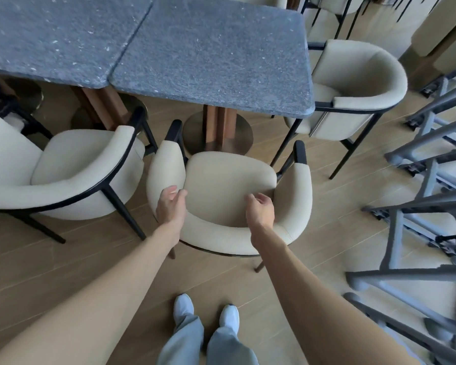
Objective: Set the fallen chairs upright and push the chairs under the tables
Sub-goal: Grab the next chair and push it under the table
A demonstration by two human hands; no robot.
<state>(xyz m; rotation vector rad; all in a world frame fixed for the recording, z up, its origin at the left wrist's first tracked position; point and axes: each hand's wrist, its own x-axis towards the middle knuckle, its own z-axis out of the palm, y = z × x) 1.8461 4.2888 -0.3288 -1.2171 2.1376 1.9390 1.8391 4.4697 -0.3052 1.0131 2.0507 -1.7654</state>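
Presently: cream upholstered armchair, black metal frame, upright on wood floor, just short of dark speckled stone table. Left hand, right hand over curved backrest, fingers loosely curled, gripping nothing. Advice: grip backrest evenly, push straight, clearing pedestal. Count: three armchairs clearly visible, two tabletops.

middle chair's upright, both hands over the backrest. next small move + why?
Probably close both hands on the curved backrest, then push forward. The middle chair stands upright with its seat wholly short of the table edge, and the left hand and right hand look relaxed, apparently not yet gripping.
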